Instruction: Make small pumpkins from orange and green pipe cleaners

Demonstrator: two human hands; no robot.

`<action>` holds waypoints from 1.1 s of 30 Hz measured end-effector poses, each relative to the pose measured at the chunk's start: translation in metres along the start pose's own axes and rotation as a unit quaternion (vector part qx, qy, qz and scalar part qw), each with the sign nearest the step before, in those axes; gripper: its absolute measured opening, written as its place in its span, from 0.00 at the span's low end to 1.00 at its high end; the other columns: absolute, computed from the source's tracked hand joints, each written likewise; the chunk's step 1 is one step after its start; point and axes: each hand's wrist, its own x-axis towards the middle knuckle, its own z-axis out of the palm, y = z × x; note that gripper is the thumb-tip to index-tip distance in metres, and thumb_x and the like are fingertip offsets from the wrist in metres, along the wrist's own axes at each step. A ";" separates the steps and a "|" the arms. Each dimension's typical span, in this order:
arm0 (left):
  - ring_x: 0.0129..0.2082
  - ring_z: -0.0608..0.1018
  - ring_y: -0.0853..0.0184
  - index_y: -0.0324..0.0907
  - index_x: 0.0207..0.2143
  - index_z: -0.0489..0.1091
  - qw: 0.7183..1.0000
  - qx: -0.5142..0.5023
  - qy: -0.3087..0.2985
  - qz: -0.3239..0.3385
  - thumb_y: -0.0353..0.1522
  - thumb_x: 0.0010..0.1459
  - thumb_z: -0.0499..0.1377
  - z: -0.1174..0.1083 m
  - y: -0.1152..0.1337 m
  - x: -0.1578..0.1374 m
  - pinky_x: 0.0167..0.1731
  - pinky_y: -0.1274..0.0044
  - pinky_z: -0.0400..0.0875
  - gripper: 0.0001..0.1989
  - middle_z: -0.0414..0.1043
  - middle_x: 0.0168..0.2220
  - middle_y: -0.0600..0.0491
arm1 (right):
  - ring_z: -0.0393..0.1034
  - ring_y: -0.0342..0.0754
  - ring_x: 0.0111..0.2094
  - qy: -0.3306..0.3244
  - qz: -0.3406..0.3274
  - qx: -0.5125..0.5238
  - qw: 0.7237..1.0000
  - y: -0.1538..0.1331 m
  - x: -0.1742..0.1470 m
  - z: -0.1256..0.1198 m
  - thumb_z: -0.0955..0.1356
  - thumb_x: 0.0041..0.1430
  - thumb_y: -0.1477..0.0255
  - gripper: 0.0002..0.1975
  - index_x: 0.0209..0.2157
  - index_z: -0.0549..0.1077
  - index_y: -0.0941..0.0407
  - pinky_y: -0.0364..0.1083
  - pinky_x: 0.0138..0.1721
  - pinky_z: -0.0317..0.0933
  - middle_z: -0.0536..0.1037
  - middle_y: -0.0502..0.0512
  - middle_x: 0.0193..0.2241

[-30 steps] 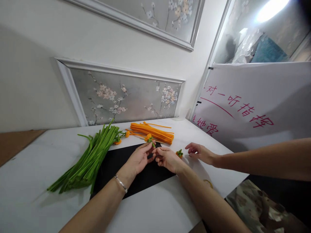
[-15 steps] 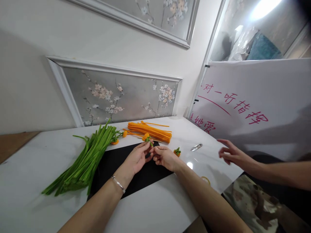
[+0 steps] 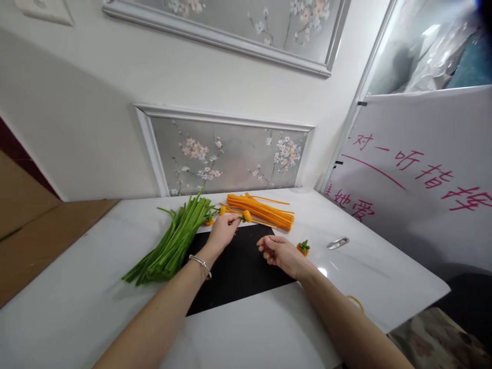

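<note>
My left hand (image 3: 224,233), a silver bangle on its wrist, pinches a small orange pipe-cleaner flower (image 3: 246,216) by its green end, above the back of a black mat (image 3: 238,271). My right hand (image 3: 282,254) hovers over the mat's right side, fingers curled together with nothing visible in them. Just beyond it, on the white table, lies a similar orange piece with a green top (image 3: 303,248). Two more small orange pieces (image 3: 222,210) are by the green pipe cleaners (image 3: 169,246), left of my left hand. Behind the hands lies a bundle of orange pipe cleaners (image 3: 261,210).
Silver thread snips (image 3: 338,243) lie on the right of the table, with a yellow ring (image 3: 355,302) nearer me. A wooden stick lies against the orange bundle. Brown cardboard (image 3: 57,230) is at the left edge. A white board with red writing (image 3: 415,174) stands at the right.
My hands have parted; the left now holds the orange flower alone. The view has swung left, and another person's hand at the right is out of sight.
</note>
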 end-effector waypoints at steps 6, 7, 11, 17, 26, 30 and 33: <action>0.46 0.75 0.61 0.42 0.50 0.67 0.963 0.260 0.001 0.068 0.35 0.63 0.56 -0.053 0.015 0.040 0.44 0.65 0.73 0.14 0.69 0.51 0.47 | 0.62 0.40 0.18 0.041 -0.079 -0.139 0.986 -0.028 -0.009 -0.006 0.71 0.49 0.58 0.15 0.27 0.76 0.57 0.41 0.19 0.53 0.75 0.51 0.24; 0.45 0.75 0.61 0.42 0.50 0.67 0.953 0.293 -0.004 0.075 0.35 0.63 0.56 -0.056 0.015 0.046 0.44 0.65 0.73 0.14 0.69 0.51 0.46 | 0.63 0.40 0.19 0.070 -0.103 -0.158 0.980 -0.038 -0.013 -0.013 0.71 0.50 0.60 0.13 0.28 0.76 0.57 0.42 0.21 0.54 0.76 0.51 0.25; 0.46 0.75 0.61 0.42 0.51 0.67 0.915 0.391 -0.033 0.090 0.35 0.62 0.57 -0.057 0.008 0.062 0.44 0.65 0.73 0.15 0.69 0.51 0.46 | 0.67 0.43 0.26 0.226 -0.178 -0.226 0.931 -0.077 -0.037 -0.056 0.68 0.54 0.66 0.13 0.42 0.74 0.53 0.44 0.31 0.60 0.76 0.52 0.31; 0.46 0.75 0.61 0.41 0.51 0.67 0.885 0.449 -0.051 0.107 0.35 0.62 0.57 -0.056 -0.003 0.075 0.43 0.65 0.73 0.15 0.69 0.51 0.47 | 0.70 0.47 0.30 0.279 -0.108 -0.522 0.799 -0.089 -0.057 -0.100 0.65 0.54 0.68 0.12 0.38 0.78 0.50 0.46 0.33 0.60 0.79 0.52 0.31; 0.46 0.75 0.52 0.43 0.27 0.76 0.898 0.420 -0.027 0.128 0.24 0.47 0.63 -0.057 0.012 0.077 0.44 0.70 0.66 0.06 0.78 0.35 0.48 | 0.67 0.48 0.26 0.203 -0.076 -0.552 0.805 -0.060 -0.041 -0.093 0.67 0.48 0.76 0.07 0.21 0.77 0.53 0.45 0.29 0.54 0.77 0.53 0.22; 0.52 0.72 0.53 0.43 0.34 0.77 0.924 0.349 0.029 0.155 0.25 0.51 0.58 -0.070 0.028 0.053 0.51 0.70 0.62 0.10 0.74 0.49 0.46 | 0.67 0.46 0.23 0.173 -0.091 -0.524 0.829 -0.066 -0.041 -0.084 0.64 0.50 0.77 0.10 0.20 0.75 0.54 0.44 0.28 0.56 0.75 0.51 0.20; 0.52 0.72 0.55 0.40 0.45 0.74 0.945 0.276 0.074 0.157 0.30 0.58 0.54 -0.065 0.037 0.019 0.52 0.69 0.63 0.14 0.72 0.52 0.45 | 0.69 0.44 0.23 0.140 -0.104 -0.480 0.860 -0.077 -0.038 -0.066 0.63 0.54 0.72 0.09 0.29 0.76 0.55 0.43 0.27 0.61 0.77 0.50 0.24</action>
